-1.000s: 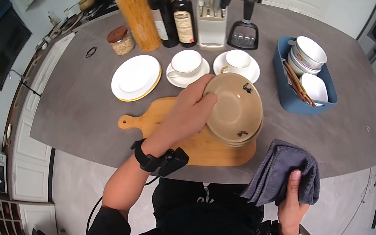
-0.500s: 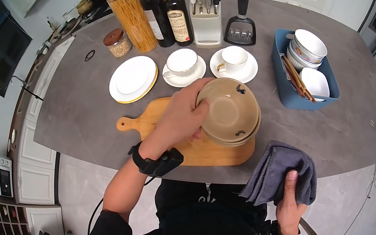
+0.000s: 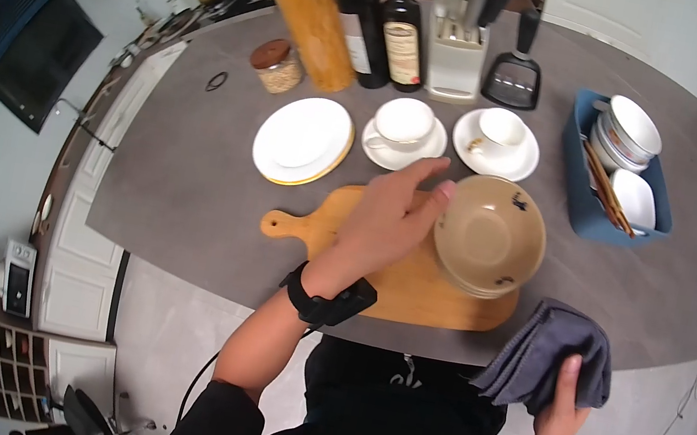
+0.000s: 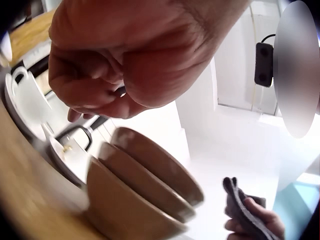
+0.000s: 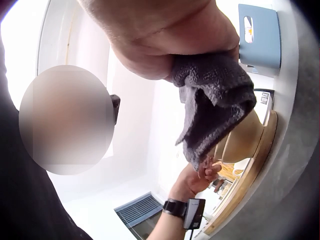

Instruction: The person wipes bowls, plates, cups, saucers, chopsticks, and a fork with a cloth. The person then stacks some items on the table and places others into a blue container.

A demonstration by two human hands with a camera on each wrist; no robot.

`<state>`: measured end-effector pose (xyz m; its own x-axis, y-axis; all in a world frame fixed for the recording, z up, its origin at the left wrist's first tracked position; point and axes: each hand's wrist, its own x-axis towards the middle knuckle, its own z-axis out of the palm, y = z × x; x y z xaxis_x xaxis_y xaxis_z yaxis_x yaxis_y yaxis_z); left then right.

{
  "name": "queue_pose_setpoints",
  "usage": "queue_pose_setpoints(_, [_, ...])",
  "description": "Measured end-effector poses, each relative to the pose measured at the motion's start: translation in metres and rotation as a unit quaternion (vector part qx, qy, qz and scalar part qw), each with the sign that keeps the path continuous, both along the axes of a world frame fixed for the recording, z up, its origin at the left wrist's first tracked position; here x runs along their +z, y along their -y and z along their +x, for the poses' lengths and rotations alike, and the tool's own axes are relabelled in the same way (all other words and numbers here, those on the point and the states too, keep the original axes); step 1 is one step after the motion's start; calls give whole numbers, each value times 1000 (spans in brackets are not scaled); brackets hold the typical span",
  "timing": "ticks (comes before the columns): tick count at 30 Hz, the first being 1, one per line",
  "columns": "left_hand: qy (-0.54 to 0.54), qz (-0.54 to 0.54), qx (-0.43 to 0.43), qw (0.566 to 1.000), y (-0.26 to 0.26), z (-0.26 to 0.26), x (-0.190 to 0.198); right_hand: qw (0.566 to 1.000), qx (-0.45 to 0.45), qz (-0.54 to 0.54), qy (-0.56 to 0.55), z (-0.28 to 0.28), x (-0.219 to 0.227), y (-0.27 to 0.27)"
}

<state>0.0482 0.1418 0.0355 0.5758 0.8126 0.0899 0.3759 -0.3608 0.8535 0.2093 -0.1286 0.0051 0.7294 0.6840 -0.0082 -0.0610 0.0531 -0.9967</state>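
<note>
Tan bowls [image 3: 490,238], stacked on wooden board [image 3: 444,307], just beside left fingers [image 3: 425,171], apart

The right hand [image 5: 170,42] holds a dark grey towel [image 5: 220,82]. Beyond the hand, beige bowls [image 5: 244,142] sit on a wooden board [image 5: 254,175].

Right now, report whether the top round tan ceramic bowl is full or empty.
The top bowl is empty; head view shows its bare inside.

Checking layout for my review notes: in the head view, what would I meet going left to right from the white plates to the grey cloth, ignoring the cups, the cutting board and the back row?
White plates → left hand → stacked tan bowls → grey cloth, gripped by the right hand.
</note>
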Motion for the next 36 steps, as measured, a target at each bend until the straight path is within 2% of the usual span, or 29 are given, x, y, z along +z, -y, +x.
queue_pose_setpoints(1, [-2, 4, 9, 1000, -6, -9, 3, 1000, 11, -8, -4, 3, -1, 4])
queue_pose_setpoints(3, [-142, 91, 135, 976, -19, -32, 11, 999, 23, -28, -15, 8, -9, 13])
queue_pose_setpoints(5, [-183, 337, 154, 911, -45, -68, -16, 973, 127, 21, -193, 11, -5, 26])
queue_pose_setpoints(6, [-183, 339, 155, 910, -56, -85, -23, 964, 151, 13, -220, 15, -14, 32])
queue_pose_setpoints(8, [-279, 362, 132, 879, -71, -111, -33, 956, 168, 4, -239, 12, -19, 34])
queue_pose_setpoints(11, [-270, 390, 100, 875, -74, -124, -41, 948, 189, -10, -258, 6, -22, 29])
queue_pose_setpoints(15, [-338, 313, 105, 881, -70, -122, -35, 947, 185, -15, -261, -3, -24, 27])
queue_pose_setpoints(17, [-297, 364, 102, 877, -70, -125, -39, 950, 184, -13, -254, -6, -21, 27])
queue_pose_setpoints(21, [-225, 326, 133, 909, -68, -132, -29, 947, 186, -30, -261, -12, -15, 26])
queue_pose_setpoints(23, [-208, 402, 282, 846, -80, -137, -27, 945, 188, -34, -266, -14, -17, 27])
queue_pose_setpoints(25, [-226, 369, 320, 843, -101, -155, -34, 943, 184, -32, -274, -15, -22, 29])
queue_pose_setpoints(27, [-273, 139, 378, 874, -121, -166, -36, 944, 185, -38, -269, -17, -22, 29])
queue_pose_setpoints(28, [-262, 96, 357, 891, -143, -182, -52, 946, 183, -44, -265, -17, -22, 29])
queue_pose_setpoints(29, [-261, 98, 356, 892, -141, -183, -46, 946, 182, -42, -265, -18, -20, 28])
queue_pose_setpoints(31, [-183, 9, 359, 915, -139, -181, -37, 941, 187, -55, -276, -19, -16, 28])
queue_pose_setpoints(32, [-174, 53, 366, 913, -142, -183, -42, 942, 185, -55, -276, -20, -15, 28])
queue_pose_setpoints(36, [-128, 45, 372, 918, -142, -187, -44, 940, 200, -44, -273, -21, -16, 28])
